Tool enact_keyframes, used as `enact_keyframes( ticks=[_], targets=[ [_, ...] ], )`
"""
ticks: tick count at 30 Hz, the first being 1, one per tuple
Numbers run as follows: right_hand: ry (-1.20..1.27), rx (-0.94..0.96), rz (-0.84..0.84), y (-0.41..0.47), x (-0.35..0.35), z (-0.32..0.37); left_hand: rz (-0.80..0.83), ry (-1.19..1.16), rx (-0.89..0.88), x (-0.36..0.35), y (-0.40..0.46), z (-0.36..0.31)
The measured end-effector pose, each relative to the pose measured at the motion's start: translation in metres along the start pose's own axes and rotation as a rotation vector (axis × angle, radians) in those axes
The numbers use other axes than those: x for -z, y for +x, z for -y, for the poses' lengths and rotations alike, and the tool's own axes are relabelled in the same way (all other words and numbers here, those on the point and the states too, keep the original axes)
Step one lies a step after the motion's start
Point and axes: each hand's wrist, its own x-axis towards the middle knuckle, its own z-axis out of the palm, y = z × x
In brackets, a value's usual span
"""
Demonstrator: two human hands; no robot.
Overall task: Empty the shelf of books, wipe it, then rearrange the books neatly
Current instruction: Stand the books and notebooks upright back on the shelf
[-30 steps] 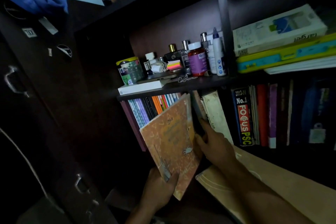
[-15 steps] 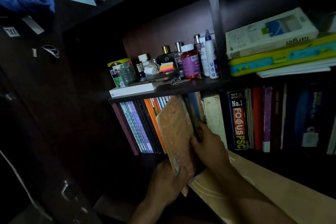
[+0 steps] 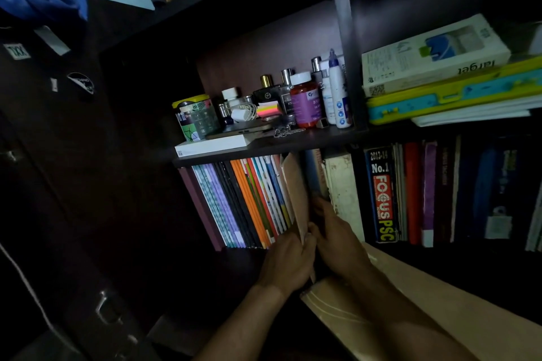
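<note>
Both hands work the rearranging step; left hand (image 3: 289,261) grips the tan book's (image 3: 296,193) lower edge, half-slotted among the upright books; right hand (image 3: 334,239) fingers curl against neighbouring spines, holding the gap; next it needs a straight push.

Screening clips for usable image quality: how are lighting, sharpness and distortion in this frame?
Head view: dim overall, the cabinet at left nearly black; the toiletries shelf is best lit and the FOCUS PSC book readable. Wide-angle bowing tilts the uprights. The left hand, right hand and tan book are shadowed but fairly sharp.
</note>
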Motion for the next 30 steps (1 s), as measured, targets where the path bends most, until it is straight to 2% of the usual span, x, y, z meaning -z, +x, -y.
enact_keyframes(
  ticks=[3, 5, 9, 13, 19, 25, 28, 30],
  targets=[
    [0.002, -0.002, -0.011, 0.000, 0.001, 0.002, -0.018, 0.073, 0.080, 0.000, 0.012, -0.006],
    [0.005, -0.010, -0.005, 0.000, 0.003, 0.005, -0.107, 0.114, 0.097, 0.004, 0.018, -0.008],
    [-0.005, 0.001, -0.004, 0.000, 0.004, 0.006, -0.429, 0.046, -0.045, 0.014, 0.013, -0.014],
    [-0.042, 0.009, -0.039, 0.002, 0.002, 0.005, -0.514, 0.025, -0.140, 0.019, 0.021, -0.003],
    [-0.013, 0.010, -0.027, 0.001, 0.004, 0.007, -0.424, -0.065, -0.032, 0.021, 0.055, 0.010],
    [0.005, 0.006, -0.012, 0.001, 0.003, 0.005, -0.436, 0.284, 0.142, 0.030, 0.059, -0.009],
    [-0.004, 0.008, -0.015, 0.000, 0.003, 0.004, -0.361, 0.196, 0.073, 0.023, 0.043, -0.002],
    [-0.003, 0.011, -0.005, 0.001, 0.003, 0.005, -0.173, 0.125, -0.031, 0.012, 0.019, 0.017]
  ],
)
